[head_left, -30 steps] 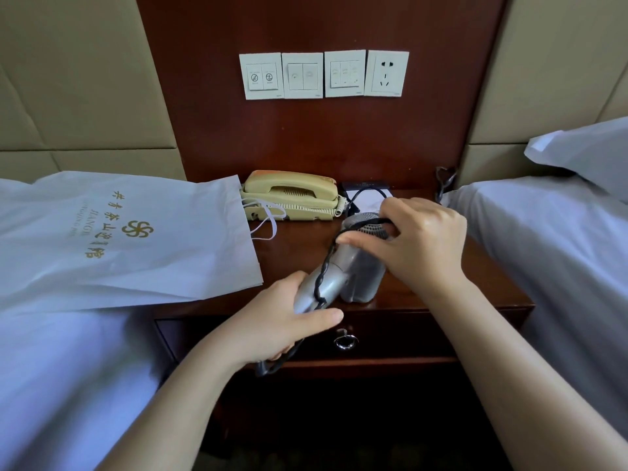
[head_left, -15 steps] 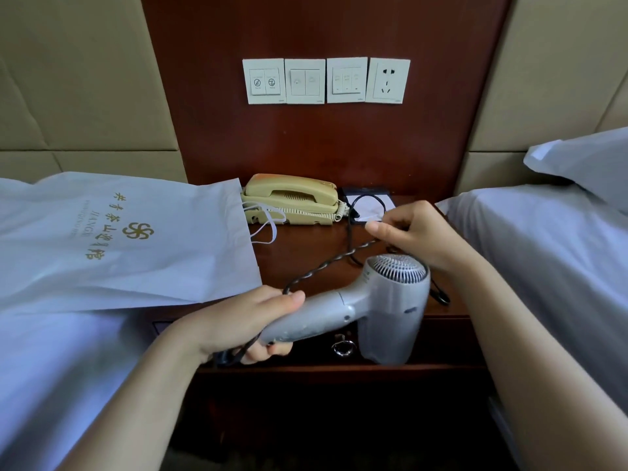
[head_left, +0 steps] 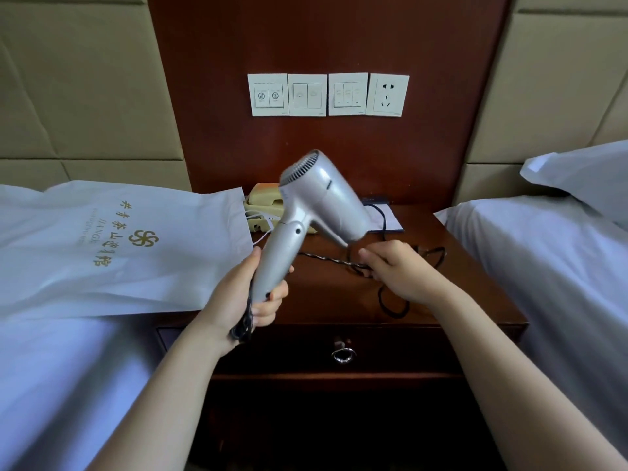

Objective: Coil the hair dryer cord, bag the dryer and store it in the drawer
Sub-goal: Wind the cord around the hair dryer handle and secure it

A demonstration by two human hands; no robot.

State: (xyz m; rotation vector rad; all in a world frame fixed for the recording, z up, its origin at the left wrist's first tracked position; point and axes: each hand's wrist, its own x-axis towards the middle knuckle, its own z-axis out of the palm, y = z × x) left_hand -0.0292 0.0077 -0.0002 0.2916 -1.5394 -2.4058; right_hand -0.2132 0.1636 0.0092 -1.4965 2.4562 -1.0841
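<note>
My left hand (head_left: 249, 297) grips the handle of the silver hair dryer (head_left: 316, 202), which is raised upright above the nightstand, its barrel pointing right. The black twisted cord (head_left: 328, 260) runs from the handle's base across to my right hand (head_left: 396, 271), which pinches it. More cord loops on the nightstand top to the right. A white bag (head_left: 112, 246) with gold print lies on the left bed, its open end toward the nightstand. The drawer (head_left: 343, 351) with a metal ring pull sits shut below my hands.
A beige telephone (head_left: 263, 202) and a notepad (head_left: 384, 217) sit at the back of the dark wooden nightstand (head_left: 475, 300). White beds flank it on both sides, with a pillow (head_left: 581, 178) at the right. Wall switches and a socket (head_left: 387, 95) hang above.
The left hand has lifted and tilted the dryer from lying low to upright. The right hand has slid along the cord, now stretched between both hands. The view has moved closer.
</note>
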